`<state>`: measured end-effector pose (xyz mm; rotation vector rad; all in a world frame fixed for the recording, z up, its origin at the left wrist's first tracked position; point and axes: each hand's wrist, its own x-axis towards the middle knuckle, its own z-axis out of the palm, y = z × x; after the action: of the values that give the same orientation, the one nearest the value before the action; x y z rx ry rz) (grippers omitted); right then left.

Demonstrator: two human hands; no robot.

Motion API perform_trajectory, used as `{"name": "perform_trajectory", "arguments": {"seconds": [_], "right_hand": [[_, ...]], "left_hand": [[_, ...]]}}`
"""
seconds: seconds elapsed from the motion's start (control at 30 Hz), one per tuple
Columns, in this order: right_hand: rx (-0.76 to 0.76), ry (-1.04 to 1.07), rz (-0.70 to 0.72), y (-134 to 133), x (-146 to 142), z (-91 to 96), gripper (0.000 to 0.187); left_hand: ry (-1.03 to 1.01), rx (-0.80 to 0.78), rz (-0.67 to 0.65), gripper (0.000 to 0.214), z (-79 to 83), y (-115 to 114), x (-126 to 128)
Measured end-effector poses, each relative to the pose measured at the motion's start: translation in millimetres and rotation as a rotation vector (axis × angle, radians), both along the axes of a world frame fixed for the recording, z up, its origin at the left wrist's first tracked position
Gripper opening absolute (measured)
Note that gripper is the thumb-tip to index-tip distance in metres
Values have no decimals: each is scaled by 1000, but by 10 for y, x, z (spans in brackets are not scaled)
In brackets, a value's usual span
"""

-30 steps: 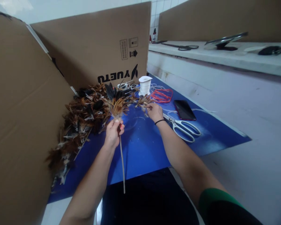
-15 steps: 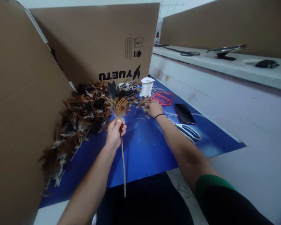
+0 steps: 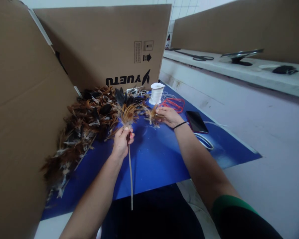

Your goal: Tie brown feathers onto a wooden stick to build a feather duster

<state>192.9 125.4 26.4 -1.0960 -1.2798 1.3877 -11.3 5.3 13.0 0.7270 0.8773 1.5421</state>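
My left hand (image 3: 122,141) is closed around a feather duster (image 3: 127,114), just below its head. Brown and black feathers fan out upward, and its thin pale stick (image 3: 131,176) hangs down past the table's front edge. To the right, my right hand (image 3: 169,117) pinches a small tuft of brown feathers (image 3: 153,115), at or just above the blue tabletop. A large heap of brown, black and whitish feathers (image 3: 84,122) lies left of and behind my left hand. Scissors (image 3: 204,141) lie partly hidden under my right forearm.
A white ribbon spool (image 3: 156,94) and red cord (image 3: 173,104) sit behind my right hand; a phone (image 3: 196,121) lies right of it. Cardboard panels (image 3: 99,43) wall the table's left and back. A white ledge (image 3: 214,68) runs along the right, carrying other items.
My right hand has turned and shifted slightly right, with the tuft of feathers between its fingers. The forearm now covers more of the scissors. My left hand stays nearly still with the duster.
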Motion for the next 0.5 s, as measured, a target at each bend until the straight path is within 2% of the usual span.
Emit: {"name": "perform_trajectory", "arguments": {"seconds": [0.07,0.13,0.2,0.27,0.3,0.37,0.5], "right_hand": [[-10,-76,39,-26,3,-52,24],[34,-251,-44,-15,16,-108,17],[190,-514,-244,1,36,-136,11],[417,-761,-432,-7,45,-119,18],[510,-843,-476,-26,37,-98,20],[590,-917,-430,-88,-19,-50,18],[490,-1020,-154,-254,-264,-39,17]], "left_hand": [[5,6,-2,20,-3,6,-2],[10,13,0,19,-6,14,-5],[16,18,6,18,-10,23,-10],[22,20,14,18,-15,29,-16],[24,21,17,19,-18,31,-18],[27,23,17,19,-24,32,-22],[31,24,6,20,-34,31,-28]]}}
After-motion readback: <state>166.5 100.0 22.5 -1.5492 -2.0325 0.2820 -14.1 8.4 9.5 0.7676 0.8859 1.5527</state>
